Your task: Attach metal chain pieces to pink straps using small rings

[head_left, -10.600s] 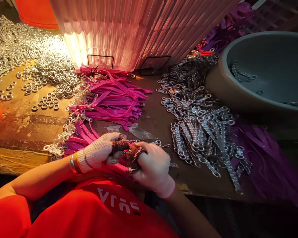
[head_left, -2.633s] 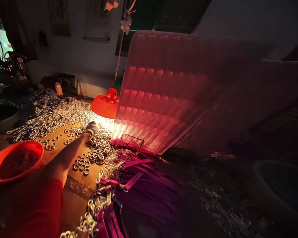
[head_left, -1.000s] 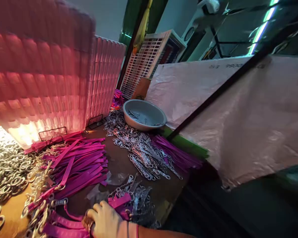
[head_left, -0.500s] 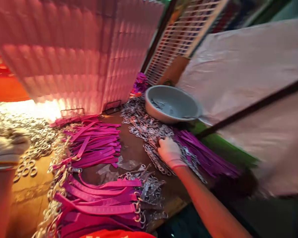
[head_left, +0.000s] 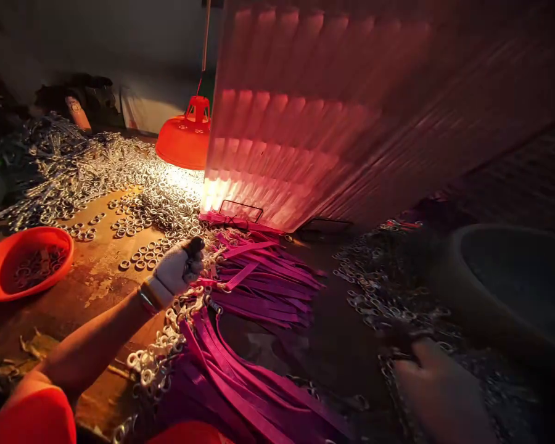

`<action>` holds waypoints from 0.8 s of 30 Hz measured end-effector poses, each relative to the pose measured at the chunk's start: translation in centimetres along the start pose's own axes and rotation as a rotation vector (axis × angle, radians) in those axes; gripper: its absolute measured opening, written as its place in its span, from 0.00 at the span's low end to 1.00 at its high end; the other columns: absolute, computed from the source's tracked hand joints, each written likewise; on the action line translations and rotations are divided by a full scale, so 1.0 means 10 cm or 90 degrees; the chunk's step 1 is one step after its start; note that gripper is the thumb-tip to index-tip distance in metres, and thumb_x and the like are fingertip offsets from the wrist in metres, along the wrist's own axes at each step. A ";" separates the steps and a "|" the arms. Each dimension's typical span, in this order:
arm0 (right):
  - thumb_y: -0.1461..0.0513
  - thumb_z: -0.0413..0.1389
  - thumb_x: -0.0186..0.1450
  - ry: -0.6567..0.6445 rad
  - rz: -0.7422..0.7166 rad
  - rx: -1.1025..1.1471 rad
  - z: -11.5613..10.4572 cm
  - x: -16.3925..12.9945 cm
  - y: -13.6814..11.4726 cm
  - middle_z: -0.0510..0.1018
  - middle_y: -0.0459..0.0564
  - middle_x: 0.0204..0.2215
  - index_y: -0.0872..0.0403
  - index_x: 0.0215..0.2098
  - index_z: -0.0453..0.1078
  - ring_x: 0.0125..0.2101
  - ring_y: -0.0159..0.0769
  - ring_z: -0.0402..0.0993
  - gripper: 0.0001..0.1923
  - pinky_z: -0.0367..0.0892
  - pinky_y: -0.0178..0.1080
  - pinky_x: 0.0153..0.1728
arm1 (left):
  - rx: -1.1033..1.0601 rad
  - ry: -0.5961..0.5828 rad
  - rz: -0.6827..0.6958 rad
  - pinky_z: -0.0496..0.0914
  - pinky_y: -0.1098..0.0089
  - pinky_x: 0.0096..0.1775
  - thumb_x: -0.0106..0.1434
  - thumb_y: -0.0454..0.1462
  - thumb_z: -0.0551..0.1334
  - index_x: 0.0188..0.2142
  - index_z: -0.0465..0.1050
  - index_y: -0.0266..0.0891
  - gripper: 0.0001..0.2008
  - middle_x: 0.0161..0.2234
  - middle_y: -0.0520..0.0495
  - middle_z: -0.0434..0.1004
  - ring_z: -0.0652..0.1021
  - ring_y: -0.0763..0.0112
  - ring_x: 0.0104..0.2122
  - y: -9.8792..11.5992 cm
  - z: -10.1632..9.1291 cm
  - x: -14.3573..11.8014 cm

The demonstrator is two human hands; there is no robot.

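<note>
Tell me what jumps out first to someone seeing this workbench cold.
The glowing orange lamp shade at the back lights a wide spread of small silver metal rings on the wooden table. In the middle lies a fan of bright magenta straps, with the gloved left hand closed at its edge. The bare right hand rests in shadow on the dim metal clips at the lower right.

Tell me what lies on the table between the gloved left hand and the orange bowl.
Head view: loose metal rings on bare worn tabletop between left hand and orange bowl.
</note>
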State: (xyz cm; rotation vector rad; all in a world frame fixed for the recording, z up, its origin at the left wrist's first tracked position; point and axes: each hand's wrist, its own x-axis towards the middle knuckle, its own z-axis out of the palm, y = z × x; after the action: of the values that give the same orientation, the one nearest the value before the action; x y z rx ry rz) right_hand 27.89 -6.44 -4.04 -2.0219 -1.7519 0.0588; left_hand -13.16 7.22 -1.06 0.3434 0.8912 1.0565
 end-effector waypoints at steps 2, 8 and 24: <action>0.62 0.51 0.57 -0.110 -0.004 0.177 0.12 -0.04 -0.63 0.82 0.54 0.36 0.51 0.45 0.74 0.36 0.45 0.78 0.19 0.71 0.41 0.35 | 0.050 -0.032 -0.030 0.50 0.81 0.12 0.64 0.34 0.61 0.30 0.67 0.36 0.06 0.20 0.52 0.67 0.64 0.80 0.13 -0.27 0.07 -0.23; 0.63 0.53 0.55 -0.251 -0.012 0.537 0.32 -0.11 -1.92 0.78 0.48 0.35 0.52 0.54 0.70 0.33 0.36 0.74 0.26 0.70 0.36 0.34 | 0.370 -0.174 0.035 0.53 0.78 0.14 0.62 0.48 0.64 0.28 0.67 0.37 0.17 0.15 0.56 0.63 0.61 0.81 0.12 -0.74 0.13 -0.63; 0.70 0.48 0.60 -0.153 -0.182 0.253 0.23 -0.43 -1.72 0.75 0.59 0.48 0.55 0.55 0.68 0.46 0.43 0.71 0.25 0.67 0.43 0.45 | 0.537 -0.252 0.053 0.57 0.77 0.18 0.65 0.45 0.60 0.27 0.67 0.37 0.15 0.16 0.54 0.65 0.63 0.80 0.15 -0.99 0.26 -0.92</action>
State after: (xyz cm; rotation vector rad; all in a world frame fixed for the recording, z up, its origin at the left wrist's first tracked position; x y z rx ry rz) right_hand 10.36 -8.39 -0.92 -1.5182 -1.9725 0.5332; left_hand -6.97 -5.09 -1.47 1.2559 0.9263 0.6003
